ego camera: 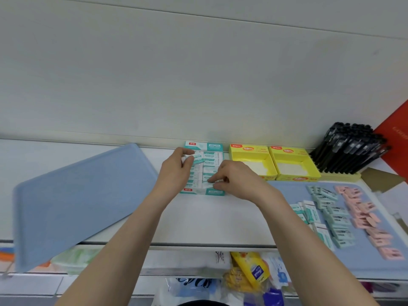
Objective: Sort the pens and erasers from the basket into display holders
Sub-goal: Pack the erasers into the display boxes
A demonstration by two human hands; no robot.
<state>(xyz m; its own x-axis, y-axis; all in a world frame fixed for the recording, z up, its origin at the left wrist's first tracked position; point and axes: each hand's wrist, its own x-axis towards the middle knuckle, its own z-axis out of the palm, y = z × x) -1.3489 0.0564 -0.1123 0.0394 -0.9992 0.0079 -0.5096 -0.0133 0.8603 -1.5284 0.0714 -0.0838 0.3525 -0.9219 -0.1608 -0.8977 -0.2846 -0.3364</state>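
both hands point(176, 171) point(234, 180) pinch erasers point(194, 160) in teal box point(212, 146); fingertips partly hidden, labels blurred.

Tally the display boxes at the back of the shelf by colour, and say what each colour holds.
Teal box: 1, holding erasers, both hands working in it.
Yellow boxes: 2, both with no stock inside.
Total: 3 boxes.
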